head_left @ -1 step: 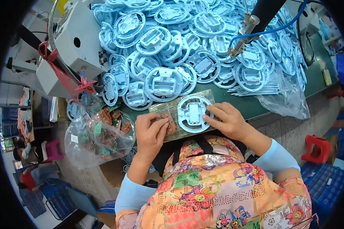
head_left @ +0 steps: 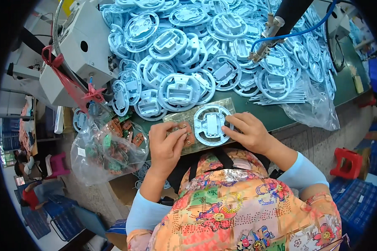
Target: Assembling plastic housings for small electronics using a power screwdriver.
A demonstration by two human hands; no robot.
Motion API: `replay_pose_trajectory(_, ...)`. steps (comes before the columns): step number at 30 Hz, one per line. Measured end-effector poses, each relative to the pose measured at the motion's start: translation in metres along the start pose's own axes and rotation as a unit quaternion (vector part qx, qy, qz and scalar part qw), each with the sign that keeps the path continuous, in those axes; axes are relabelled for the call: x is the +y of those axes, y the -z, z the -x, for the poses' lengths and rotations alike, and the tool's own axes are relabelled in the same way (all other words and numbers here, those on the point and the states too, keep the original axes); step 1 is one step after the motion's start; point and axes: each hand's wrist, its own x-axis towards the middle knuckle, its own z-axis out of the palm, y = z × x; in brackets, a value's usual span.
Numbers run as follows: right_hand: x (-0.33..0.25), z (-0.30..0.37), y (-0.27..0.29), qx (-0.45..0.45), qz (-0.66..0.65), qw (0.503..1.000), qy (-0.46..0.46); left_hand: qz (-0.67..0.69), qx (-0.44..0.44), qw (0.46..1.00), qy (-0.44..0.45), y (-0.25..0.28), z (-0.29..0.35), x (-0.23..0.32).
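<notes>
My left hand (head_left: 166,142) is closed on a small reddish-brown circuit board (head_left: 188,134), pinching its left side between thumb and fingers. Just to the right lies a round light-blue plastic wheel-shaped part (head_left: 213,124), with its ribbed inner side facing up. My right hand (head_left: 252,131) grips this part by its right rim, with thumb and fingers pressed on it. Board and wheel part are side by side with a narrow gap, over a yellowish mat (head_left: 187,116) at the table's near edge.
A large heap of similar light-blue parts (head_left: 179,90) covers the table beyond. A clear bag (head_left: 86,169) of circuit boards stands at the left, near a grey machine box (head_left: 86,62). Overhead hangs a metal tool (head_left: 266,44) with a blue hose. White sticks (head_left: 280,98) lie beside a plastic bag (head_left: 316,111).
The circuit board in my left hand has shifted slightly to the right. The wheel part has moved very slightly left, still in my right hand.
</notes>
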Motion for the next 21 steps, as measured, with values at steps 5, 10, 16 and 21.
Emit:
replay_pose_trajectory(5, -0.004, -0.004, 0.000, 0.002, -0.009, 1.000, 0.006, -0.025, -0.015, 0.999, -0.046, -0.020, -0.026, 0.021)
replay_pose_trajectory(10, -0.005, -0.003, -0.005, 0.001, 0.001, 1.000, 0.009, -0.026, -0.027, 0.997, -0.068, -0.035, -0.032, 0.022)
replay_pose_trajectory(16, -0.003, 0.000, -0.005, 0.003, -0.005, 1.000, 0.007, -0.039, -0.050, 0.994, -0.084, -0.036, -0.032, 0.019)
replay_pose_trajectory(21, -0.003, 0.000, -0.005, 0.001, -0.011, 1.000, 0.008, -0.042, -0.057, 0.993, -0.098, -0.034, -0.036, 0.022)
